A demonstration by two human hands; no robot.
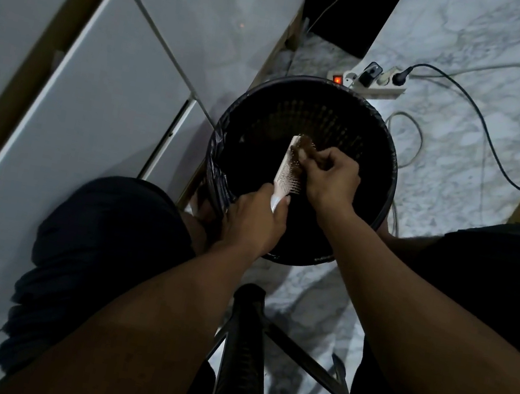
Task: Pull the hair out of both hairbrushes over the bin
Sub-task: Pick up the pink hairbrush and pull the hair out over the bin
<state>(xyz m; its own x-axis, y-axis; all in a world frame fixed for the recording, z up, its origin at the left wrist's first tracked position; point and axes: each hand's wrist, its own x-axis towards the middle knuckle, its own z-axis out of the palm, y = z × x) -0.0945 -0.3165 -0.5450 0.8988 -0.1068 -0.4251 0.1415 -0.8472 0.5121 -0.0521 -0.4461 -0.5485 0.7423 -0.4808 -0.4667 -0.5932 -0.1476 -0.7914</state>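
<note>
Fingers of the left hand are curled tight around the handle of a white hairbrush, held over the black bin. Just beyond, the right hand pinches brown hair (a tangled clump) at the bristles.

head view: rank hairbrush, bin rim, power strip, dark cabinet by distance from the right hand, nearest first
1. hairbrush: touching the right hand, on its left, handle held by the left hand.
2. bin rim: just right of the hand, which is over the bin.
3. power strip: on the floor beyond the bin.
4. dark cabinet: farthest, at the top.
</note>
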